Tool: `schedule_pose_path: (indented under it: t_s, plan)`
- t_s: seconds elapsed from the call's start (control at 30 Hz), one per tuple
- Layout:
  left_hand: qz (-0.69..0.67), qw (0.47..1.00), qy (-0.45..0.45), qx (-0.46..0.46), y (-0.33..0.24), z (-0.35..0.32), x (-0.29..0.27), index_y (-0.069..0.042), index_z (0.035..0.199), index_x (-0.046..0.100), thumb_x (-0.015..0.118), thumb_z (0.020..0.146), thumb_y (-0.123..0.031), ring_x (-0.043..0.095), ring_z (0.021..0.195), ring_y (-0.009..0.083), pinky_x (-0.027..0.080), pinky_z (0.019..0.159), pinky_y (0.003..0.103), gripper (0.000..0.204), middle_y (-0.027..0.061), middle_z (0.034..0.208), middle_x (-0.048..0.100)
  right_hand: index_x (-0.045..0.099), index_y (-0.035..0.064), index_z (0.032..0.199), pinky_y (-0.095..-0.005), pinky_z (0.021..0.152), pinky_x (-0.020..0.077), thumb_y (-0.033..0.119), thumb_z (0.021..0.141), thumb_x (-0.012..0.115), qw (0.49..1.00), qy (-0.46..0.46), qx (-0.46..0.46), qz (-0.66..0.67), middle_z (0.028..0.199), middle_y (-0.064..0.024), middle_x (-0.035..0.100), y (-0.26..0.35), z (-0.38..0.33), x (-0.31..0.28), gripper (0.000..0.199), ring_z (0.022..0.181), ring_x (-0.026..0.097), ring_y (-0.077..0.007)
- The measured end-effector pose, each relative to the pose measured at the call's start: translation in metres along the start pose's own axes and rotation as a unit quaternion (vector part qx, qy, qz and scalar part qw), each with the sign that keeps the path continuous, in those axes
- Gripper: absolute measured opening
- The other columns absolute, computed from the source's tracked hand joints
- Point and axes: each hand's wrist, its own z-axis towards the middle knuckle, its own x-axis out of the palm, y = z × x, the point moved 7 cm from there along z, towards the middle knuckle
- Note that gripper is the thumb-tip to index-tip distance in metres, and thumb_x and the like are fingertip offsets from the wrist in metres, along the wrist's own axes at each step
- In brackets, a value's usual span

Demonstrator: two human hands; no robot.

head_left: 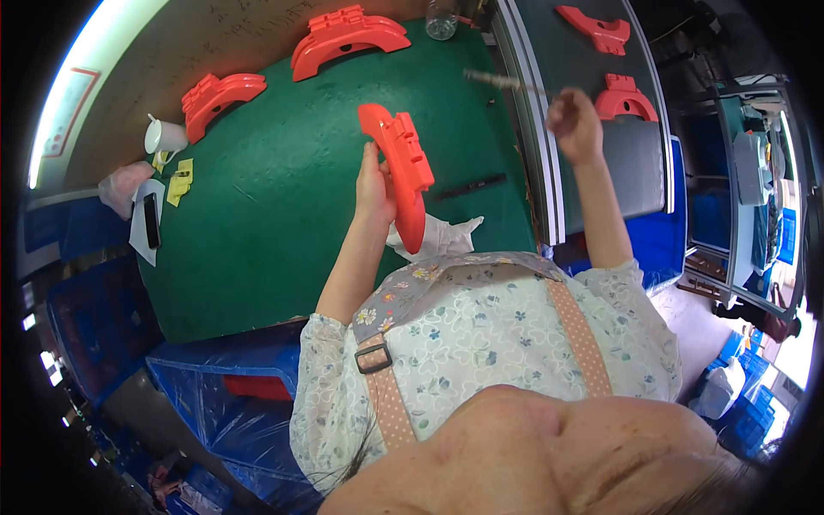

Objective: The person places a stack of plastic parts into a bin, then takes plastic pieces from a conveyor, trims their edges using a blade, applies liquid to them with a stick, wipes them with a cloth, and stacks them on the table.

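Note:
My left hand (374, 187) is closed around a glossy red curved plastic part (405, 176), held upright above the green tabletop. The part is arched, with raised blocks along its outer side. Over the conveyor's near edge, my raised right hand (573, 127) is closed on a thin stick-like tool (508, 82). That tool points left toward the table, and blur hides its exact kind. Beneath the left hand's part, a crumpled white cloth or tissue (442, 235) lies at the table's front edge. A slim black tool (470, 187) rests on the table to its right.
Two more red parts (348, 41) (219, 99) stand along the table's back. Others lie on the dark conveyor (584, 167) at right. A clear jar (441, 21), white cup (163, 137), yellow paper (180, 182) and phone (153, 221) edge the green table (257, 232). Blue bins (215, 390) stand below.

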Motion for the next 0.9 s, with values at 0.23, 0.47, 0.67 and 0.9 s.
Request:
schedule_pose_path:
  t_s: [0.23,0.47,0.67,0.9]
  plan:
    - [-0.006,0.998,0.057,-0.024,0.017,-0.023,0.02,-0.013,0.11,0.047,0.032,0.094,-0.041,0.057,0.081,0.0199,0.049,0.065,0.04,0.035,0.0072,0.097,0.056,0.053,0.0072,0.085,-0.0297,0.055,0.0396,0.021,0.088,0.043,0.978,0.029,0.15,0.142,0.068,-0.0007,0.049,-0.055,-0.083,0.036,0.017,0.058,0.046,-0.0126]
    - [0.001,0.999,0.032,-0.031,0.024,-0.043,0.028,-0.014,0.107,0.049,0.035,0.094,-0.041,0.058,0.074,0.0195,0.05,0.059,0.038,0.034,0.0069,0.09,0.056,0.049,0.0071,0.081,-0.0292,0.054,0.0386,0.015,0.087,0.039,0.981,0.064,0.15,0.107,0.065,-0.0012,0.045,-0.064,-0.1,0.041,0.014,0.057,0.044,-0.0123]
    - [-0.016,1.0,0.017,-0.013,0.033,-0.041,0.01,-0.013,0.101,0.051,0.039,0.092,-0.04,0.056,0.064,0.0191,0.047,0.051,0.036,0.031,0.0045,0.083,0.056,0.048,0.007,0.08,-0.0293,0.053,0.0383,0.014,0.087,0.038,0.976,0.031,0.163,0.139,0.065,-0.0012,0.044,-0.075,-0.108,0.046,0.014,0.055,0.042,-0.0124]
    - [-0.02,1.0,0.004,-0.005,0.033,-0.046,0.01,-0.013,0.099,0.052,0.041,0.092,-0.039,0.055,0.063,0.018,0.046,0.051,0.035,0.029,0.0031,0.083,0.056,0.049,0.0058,0.081,-0.0304,0.054,0.0402,0.014,0.087,0.037,0.982,0.043,0.145,0.109,0.065,-0.0022,0.046,-0.071,-0.109,0.041,0.015,0.056,0.044,-0.0131]
